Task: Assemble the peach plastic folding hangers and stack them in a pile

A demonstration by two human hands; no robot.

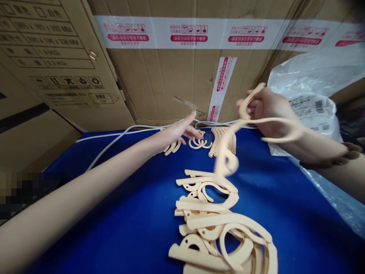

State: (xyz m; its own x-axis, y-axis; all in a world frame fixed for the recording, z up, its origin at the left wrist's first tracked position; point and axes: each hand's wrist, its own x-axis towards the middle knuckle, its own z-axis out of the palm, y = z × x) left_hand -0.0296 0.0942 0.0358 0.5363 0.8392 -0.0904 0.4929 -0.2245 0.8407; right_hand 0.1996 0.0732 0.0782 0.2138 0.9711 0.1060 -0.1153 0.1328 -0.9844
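A beige folding clothes hanger (224,146) is in my right hand (270,104), raised at the right. The fingers close around one arm, while its hook lies in front of my wrist. The hanger's lower end is blurred and overlaps the pile in view. My left hand (179,131) stretches over the back of the table with fingers apart, holding nothing. Beneath and beside it are curved beige hanger arms (173,147), loose hanger hooks (196,144) and a row of more arms (217,142). Several folded hangers (228,220) form a pile at the front.
Blue cloth (128,220) covers the table. A large cardboard box (165,83) stands behind it, another box (65,76) at the left. White cables (114,139) run along the back edge. Clear plastic bags (310,91) lie at the right, behind my right hand.
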